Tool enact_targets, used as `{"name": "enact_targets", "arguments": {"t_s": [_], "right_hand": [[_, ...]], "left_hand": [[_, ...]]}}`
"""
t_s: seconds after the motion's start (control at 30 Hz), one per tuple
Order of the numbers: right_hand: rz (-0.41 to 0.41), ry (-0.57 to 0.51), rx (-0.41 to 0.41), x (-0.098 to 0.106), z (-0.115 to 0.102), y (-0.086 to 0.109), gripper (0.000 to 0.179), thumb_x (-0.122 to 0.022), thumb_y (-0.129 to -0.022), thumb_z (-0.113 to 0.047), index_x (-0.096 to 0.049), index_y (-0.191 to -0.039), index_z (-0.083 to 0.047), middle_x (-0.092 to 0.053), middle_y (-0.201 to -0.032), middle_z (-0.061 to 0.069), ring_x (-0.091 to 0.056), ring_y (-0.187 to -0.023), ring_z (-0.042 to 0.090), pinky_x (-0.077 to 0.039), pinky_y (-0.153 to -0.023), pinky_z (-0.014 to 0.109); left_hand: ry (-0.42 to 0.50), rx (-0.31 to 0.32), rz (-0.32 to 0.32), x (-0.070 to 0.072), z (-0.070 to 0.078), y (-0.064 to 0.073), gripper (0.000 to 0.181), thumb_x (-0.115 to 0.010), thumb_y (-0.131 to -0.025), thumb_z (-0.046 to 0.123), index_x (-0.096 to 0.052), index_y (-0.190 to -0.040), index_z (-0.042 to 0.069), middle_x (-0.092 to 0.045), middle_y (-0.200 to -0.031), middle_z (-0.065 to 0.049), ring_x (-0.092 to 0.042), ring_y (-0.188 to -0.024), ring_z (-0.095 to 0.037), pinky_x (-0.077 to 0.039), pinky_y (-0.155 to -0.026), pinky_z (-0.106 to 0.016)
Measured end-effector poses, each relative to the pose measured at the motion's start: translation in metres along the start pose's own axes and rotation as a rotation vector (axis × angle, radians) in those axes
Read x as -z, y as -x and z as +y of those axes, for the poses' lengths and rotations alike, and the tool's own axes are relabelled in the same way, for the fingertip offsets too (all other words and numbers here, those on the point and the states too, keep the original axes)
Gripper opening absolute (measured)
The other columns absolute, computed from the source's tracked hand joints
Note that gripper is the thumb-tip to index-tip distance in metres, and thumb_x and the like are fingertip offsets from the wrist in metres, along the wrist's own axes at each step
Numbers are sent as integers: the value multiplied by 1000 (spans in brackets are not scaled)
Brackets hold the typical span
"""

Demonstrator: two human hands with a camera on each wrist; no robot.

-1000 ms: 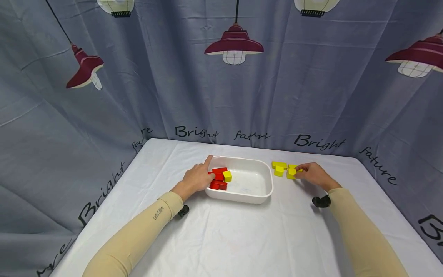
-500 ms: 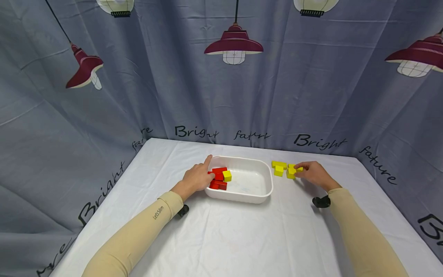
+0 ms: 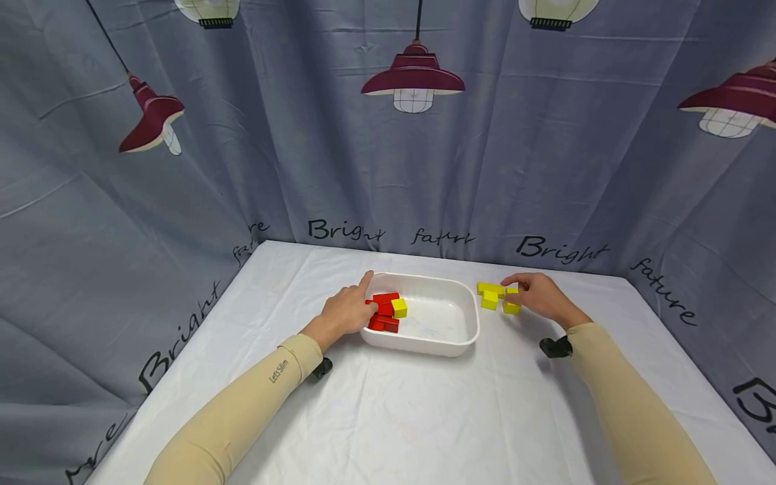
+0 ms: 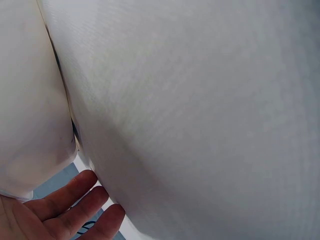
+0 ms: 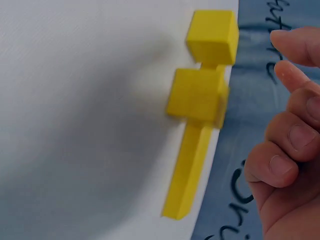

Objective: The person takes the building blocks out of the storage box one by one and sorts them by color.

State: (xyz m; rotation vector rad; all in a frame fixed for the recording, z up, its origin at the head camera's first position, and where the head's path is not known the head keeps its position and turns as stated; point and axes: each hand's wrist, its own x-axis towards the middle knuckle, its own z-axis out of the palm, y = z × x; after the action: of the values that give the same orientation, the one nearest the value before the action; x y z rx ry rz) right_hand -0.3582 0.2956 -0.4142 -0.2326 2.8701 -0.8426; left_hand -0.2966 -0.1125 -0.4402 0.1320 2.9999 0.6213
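A white plastic tray [image 3: 418, 347] stands on the table, with several red blocks [image 3: 383, 310] and one yellow cube [image 3: 399, 308] at its left end. My left hand [image 3: 347, 310] holds the tray's left rim, thumb over the edge and index finger pointing away along it. In the left wrist view, the other fingers [image 4: 82, 192] lie beside the tray's end. My right hand [image 3: 541, 296] is over the yellow blocks [image 3: 489, 300] right of the tray. The right wrist view shows its fingertips apart, with nothing between them, beside yellow cubes [image 5: 197, 95] and a long yellow bar [image 5: 187, 170].
White cloth [image 3: 424, 417] covers the table. A grey-blue curtain [image 3: 303, 155] printed with lamps and lettering hangs behind and at both sides. Another yellow block [image 3: 512, 309] lies close under my right hand.
My right hand has come away from the right yellow blocks and shifted slightly up and left above them. The left hand and the tray have stayed where they were.
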Motion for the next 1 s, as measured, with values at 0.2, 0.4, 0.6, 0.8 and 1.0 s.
{"name": "enact_targets", "arguments": {"t_s": [0.2, 0.4, 0.6, 0.8, 1.0], "right_hand": [[-38, 2, 62, 2, -20, 0, 41, -73, -90, -22, -68, -126, -6, -44, -75, 5, -46, -73, 23, -37, -63, 32], [-81, 11, 145, 4, -38, -1, 38, -77, -88, -21, -71, -122, -6, -41, -70, 3, -41, -65, 20, -32, -57, 30], [-130, 14, 214, 3, -58, -3, 34, -77, -87, -22, -73, -117, -8, -38, -65, 0, -38, -58, 16, -31, -55, 28], [-185, 25, 250, -2, -80, -5, 29, -78, -86, -23, -74, -112, -11, -47, -69, 1, -45, -64, 17, -35, -59, 28], [-247, 16, 280, -8, -99, -6, 30, -78, -86, -19, -73, -113, -7, -45, -70, 3, -43, -64, 19, -36, -60, 30]], "left_hand": [[-2, -1, 2, 1, -1, 0, 72, -48, -97, 36, -17, -162, 25, -59, -137, -13, -58, -119, -28, -51, -95, -50], [-2, -1, 1, 0, 0, 0, 73, -48, -97, 36, -16, -162, 24, -59, -138, -13, -58, -119, -28, -51, -96, -51], [-4, 1, -2, 1, 1, 1, 73, -48, -97, 36, -16, -162, 24, -59, -138, -12, -58, -120, -28, -51, -97, -51], [-8, 2, 6, 1, 0, 1, 73, -48, -98, 35, -16, -162, 25, -59, -138, -13, -59, -119, -28, -51, -97, -51], [1, -2, 0, 0, -1, -1, 74, -48, -97, 35, -15, -162, 25, -59, -138, -13, -58, -120, -28, -50, -97, -51]]}}
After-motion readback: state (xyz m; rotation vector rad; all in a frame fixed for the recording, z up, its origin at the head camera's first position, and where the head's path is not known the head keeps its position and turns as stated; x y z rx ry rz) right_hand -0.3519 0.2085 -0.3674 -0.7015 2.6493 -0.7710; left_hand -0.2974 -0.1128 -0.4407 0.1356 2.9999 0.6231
